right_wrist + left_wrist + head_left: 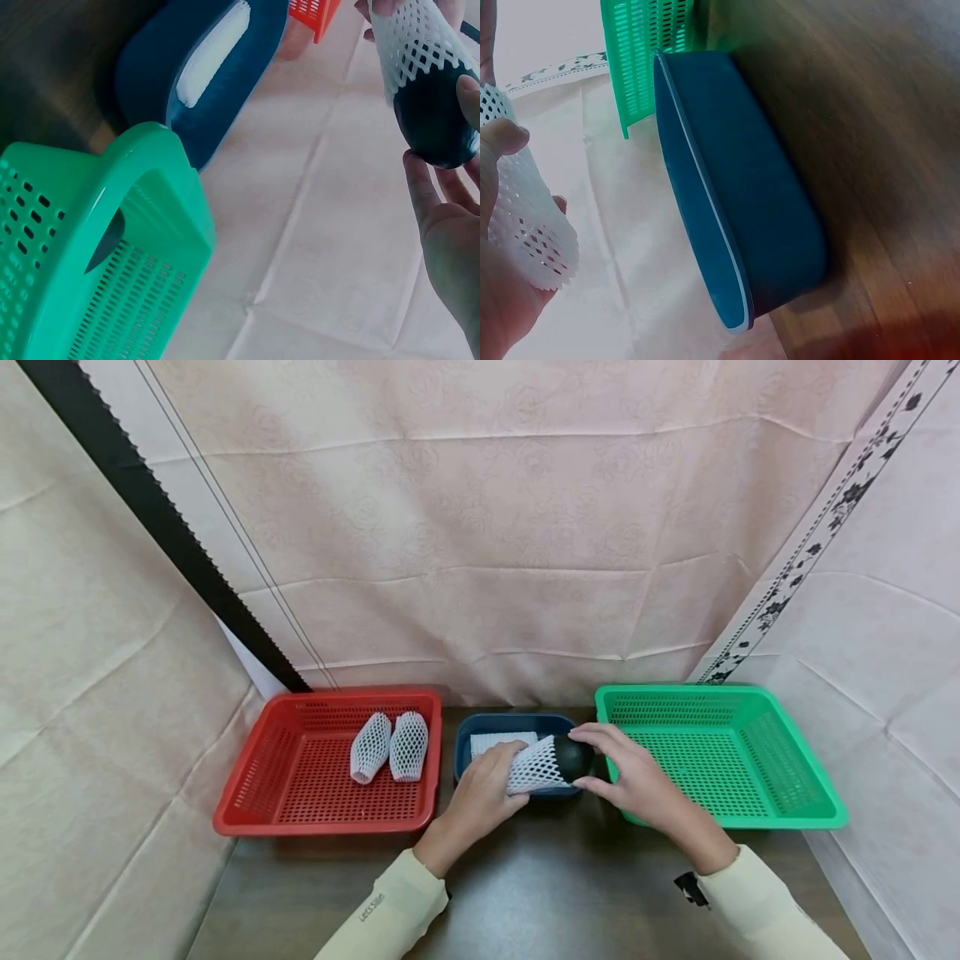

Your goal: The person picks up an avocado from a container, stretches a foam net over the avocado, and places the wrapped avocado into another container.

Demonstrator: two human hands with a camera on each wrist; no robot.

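A white foam net sleeve [534, 767] is stretched over one end of a dark, smooth, egg-shaped fruit [573, 758]. My left hand [483, 789] grips the sleeve; in the left wrist view, the thumb lies across the mesh [529, 202]. At the bare end of the fruit, my right hand [626, 772] holds it between thumb and fingers. The right wrist view shows the rounded dark end [435, 116] sticking out of the sleeve. Both hands are above the front of a blue bin [517, 723], where a white folded net [501, 741] lies.
To the left stands a red basket [315, 822] with two net-covered pieces [371, 747] side by side in it. A green basket [813, 777] stands to the right. Fabric curtains [480, 527] close off the back and both sides of the brown table [547, 893].
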